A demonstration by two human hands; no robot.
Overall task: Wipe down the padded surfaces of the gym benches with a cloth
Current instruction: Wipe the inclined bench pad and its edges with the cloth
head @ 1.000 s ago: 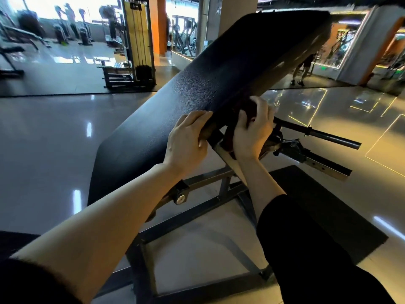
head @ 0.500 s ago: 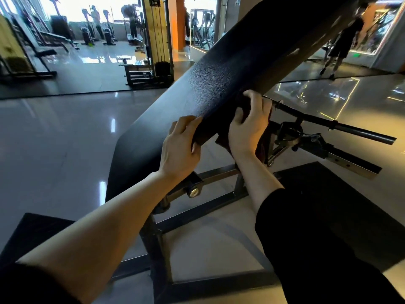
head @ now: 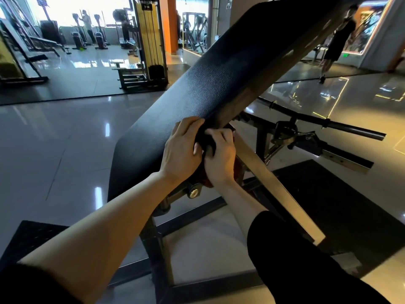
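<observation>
The black padded bench stands tilted, rising to the upper right. At its right edge the left hand and right hand meet, both with fingers curled around a dark cloth bunched between them against the pad. No writing or brand can be read

Frame bar just beside hands

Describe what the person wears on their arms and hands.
Both hands are bare: the left hand and right hand show no gloves, rings or watch. Black sleeves are pushed up, leaving both forearms uncovered: left sleeve, right sleeve.
</observation>
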